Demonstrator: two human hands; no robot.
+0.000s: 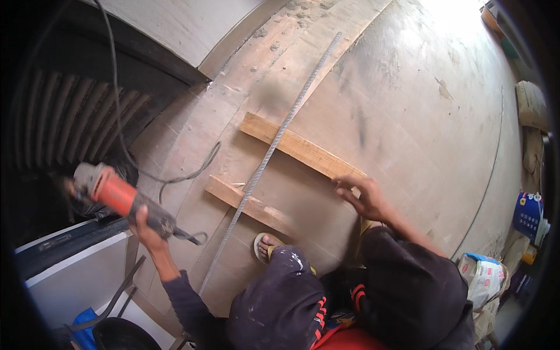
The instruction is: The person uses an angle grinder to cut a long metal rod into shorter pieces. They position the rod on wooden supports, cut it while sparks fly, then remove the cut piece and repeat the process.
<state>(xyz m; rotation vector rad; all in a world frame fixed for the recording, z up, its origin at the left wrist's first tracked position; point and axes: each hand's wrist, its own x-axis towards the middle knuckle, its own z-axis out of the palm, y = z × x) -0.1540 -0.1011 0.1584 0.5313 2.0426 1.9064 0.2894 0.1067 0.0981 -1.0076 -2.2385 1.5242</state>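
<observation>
My left hand [148,228] is wrapped round the dark rear body of a red and black angle grinder [119,195], held up at the left. The grinder's head points up and left, and its front end is too blurred to make out a disc. My right hand [363,197] is at the right end of a longer wooden plank [309,153], fingers bent and apart, holding nothing; whether it touches the wood I cannot tell. A ribbed steel rebar [274,146] lies slantwise across this plank and a shorter wooden piece [254,207].
The grinder's dark cable [189,175] loops on the tiled floor [420,151] and runs up left. Ribbed dark panels [70,116] stand at the left. My sandalled foot [267,244] is near the shorter wood. Bags [481,277] and a blue container [528,213] stand at the right.
</observation>
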